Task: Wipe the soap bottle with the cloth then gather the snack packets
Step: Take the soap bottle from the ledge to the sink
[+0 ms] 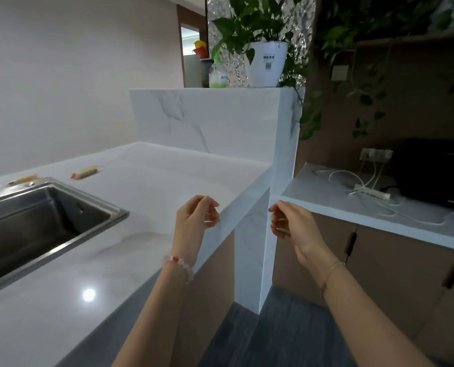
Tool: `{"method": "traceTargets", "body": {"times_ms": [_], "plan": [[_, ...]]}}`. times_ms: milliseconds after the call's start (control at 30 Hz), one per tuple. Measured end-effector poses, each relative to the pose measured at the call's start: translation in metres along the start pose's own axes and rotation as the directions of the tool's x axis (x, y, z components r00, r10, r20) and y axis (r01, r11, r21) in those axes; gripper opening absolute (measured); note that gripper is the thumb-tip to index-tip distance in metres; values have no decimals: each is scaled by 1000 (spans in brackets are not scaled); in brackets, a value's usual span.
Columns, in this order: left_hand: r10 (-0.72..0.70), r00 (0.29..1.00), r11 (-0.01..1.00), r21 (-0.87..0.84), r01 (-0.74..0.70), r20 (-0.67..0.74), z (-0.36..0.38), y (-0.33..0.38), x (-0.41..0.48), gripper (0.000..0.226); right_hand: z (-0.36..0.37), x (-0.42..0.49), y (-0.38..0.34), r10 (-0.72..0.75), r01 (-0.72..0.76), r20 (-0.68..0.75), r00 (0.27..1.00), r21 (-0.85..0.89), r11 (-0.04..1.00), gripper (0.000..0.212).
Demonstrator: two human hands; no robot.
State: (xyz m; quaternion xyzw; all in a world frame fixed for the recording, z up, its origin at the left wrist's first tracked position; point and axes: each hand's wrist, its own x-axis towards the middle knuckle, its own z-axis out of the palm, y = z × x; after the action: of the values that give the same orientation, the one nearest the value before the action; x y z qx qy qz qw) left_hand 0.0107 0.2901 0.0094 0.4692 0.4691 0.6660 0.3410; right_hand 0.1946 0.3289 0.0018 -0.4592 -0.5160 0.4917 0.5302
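A white marble surface (146, 186) fills the left and middle of the view, ending on the far side at a raised marble ledge (204, 117). A steel sink (43, 215) is sunk into the surface at the near left. A lower surface (334, 197) lies to the right, with a dark appliance (435, 176) at its far right and a white power strip (371, 193) with loose cables just beside that. On top of the ledge stands a white plant pot (266, 63) with green leaves, and just left of the pot, partly behind a leaf, is the soap bottle (218, 75), pale with green at its base. Two snack packets lie on the far left of the surface beyond the sink: one snack packet (85, 172) to the right, another packet (23, 179) further left. The left hand (198, 215) and right hand (290, 221) are raised over the surface's near right edge, well apart from the bottle and packets, fingers loosely curled and holding nothing.
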Motion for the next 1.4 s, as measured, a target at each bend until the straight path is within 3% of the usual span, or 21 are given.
{"method": "traceTargets", "body": {"times_ms": [167, 500, 867, 1033, 1167, 1233, 1333, 1400], "plan": [[27, 1000, 998, -59, -28, -5, 25, -12, 128, 24, 28, 127, -14, -2, 1, 27, 1000, 45, 999, 28], [139, 990, 990, 13, -140, 16, 74, -10, 338, 23, 75, 338, -62, -138, 128, 105, 985, 98, 987, 26], [287, 950, 954, 121, -273, -119, 116, -32, 550, 25, 136, 556, -112, -348, 332, 266, 899, 103, 937, 31], [331, 924, 942, 132, -310, -192, 130, -13, 637, 25, 167, 625, -153, -411, 395, 260, 874, 113, 912, 29], [338, 909, 940, 136, -313, -245, 131, -2, 696, 26, 201, 657, -186, -370, 336, 149, 917, 213, 918, 24], [332, 899, 942, 139, -304, -284, 129, 0, 720, 29, 213, 667, -202, -326, 284, 147, 934, 249, 926, 33], [282, 925, 951, 203, -234, -254, 124, 0, 746, 35, 218, 688, -215, -336, 341, 63, 940, -86, 936, 37], [220, 962, 965, 183, -190, -160, 121, -4, 754, 32, 214, 695, -215, -355, 354, 34, 934, -203, 913, 38]]}}
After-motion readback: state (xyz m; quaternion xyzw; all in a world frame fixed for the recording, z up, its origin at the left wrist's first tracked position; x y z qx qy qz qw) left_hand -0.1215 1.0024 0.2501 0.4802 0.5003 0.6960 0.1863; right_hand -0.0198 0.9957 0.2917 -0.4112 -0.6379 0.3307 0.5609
